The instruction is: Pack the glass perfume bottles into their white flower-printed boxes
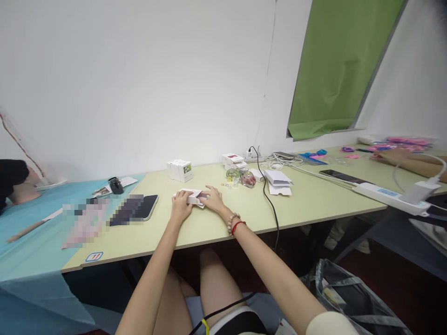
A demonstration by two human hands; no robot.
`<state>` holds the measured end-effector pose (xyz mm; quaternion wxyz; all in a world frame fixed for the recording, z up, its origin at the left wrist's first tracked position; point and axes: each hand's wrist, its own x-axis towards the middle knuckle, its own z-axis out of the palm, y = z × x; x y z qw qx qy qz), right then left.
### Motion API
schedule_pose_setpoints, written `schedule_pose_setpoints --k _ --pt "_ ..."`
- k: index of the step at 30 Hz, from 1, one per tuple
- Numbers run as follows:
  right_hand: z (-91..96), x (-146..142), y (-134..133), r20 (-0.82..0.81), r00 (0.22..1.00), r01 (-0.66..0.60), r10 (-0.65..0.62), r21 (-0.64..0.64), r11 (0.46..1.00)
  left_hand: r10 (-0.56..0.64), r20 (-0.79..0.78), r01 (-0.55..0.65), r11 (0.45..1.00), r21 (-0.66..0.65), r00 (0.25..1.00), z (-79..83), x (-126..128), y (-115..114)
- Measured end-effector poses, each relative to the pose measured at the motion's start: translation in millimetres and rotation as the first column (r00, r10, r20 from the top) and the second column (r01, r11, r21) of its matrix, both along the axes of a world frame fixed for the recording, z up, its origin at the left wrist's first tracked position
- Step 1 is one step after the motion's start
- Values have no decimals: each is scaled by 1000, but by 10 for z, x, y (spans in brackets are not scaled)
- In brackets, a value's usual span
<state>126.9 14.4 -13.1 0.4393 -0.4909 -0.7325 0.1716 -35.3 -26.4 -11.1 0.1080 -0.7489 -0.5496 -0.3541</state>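
Observation:
A small white cardboard box (pixel 193 197) lies on the pale green table (pixel 216 223) in front of me. My left hand (pixel 180 204) grips its left end with curled fingers. My right hand (pixel 213 199) holds its right end, fingers bent over the top; a bead bracelet and a red cord circle that wrist. Both forearms reach out over the table's front edge.
A dark phone (pixel 139 208) lies left of the box. A stack of white boxes (pixel 180 170) stands behind. Small jars (pixel 240 177), white cartons (pixel 278 181), a black cable (pixel 268 200) and a power strip (pixel 391 195) lie to the right. Another person's arm (pixel 408 162) rests far right.

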Motion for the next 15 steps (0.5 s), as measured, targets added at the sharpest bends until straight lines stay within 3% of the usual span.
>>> schedule_pose_setpoints --k 9,15 --pt "-29 25 65 -186 983 -16 -10 -136 991 -136 -68 138 990 25 988 34 14 -63" --pt "-54 -41 84 -356 934 -57 -1 -152 987 -51 -75 53 998 29 996 31 30 -43"
